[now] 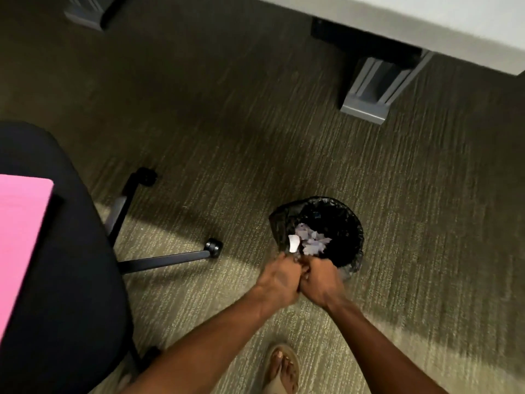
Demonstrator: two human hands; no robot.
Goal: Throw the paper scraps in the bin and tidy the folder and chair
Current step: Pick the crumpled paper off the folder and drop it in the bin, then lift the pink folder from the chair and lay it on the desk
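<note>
A small black bin (345,214) with a black liner stands on the carpet, and several pale paper scraps (311,241) lie inside it. My left hand (279,277) and my right hand (319,281) are pressed together just above the bin's near rim, fingers curled. A white scrap (293,243) sticks up from the fingers of my left hand. Whether my right hand holds any paper is hidden. A black office chair (56,251) fills the left side, with a pink folder (20,240) lying on its seat.
The chair's wheeled legs (176,255) reach toward the bin. A white desk (426,21) crosses the top right on a grey leg (372,89). My sandalled foot (281,368) stands on the striped carpet below the hands.
</note>
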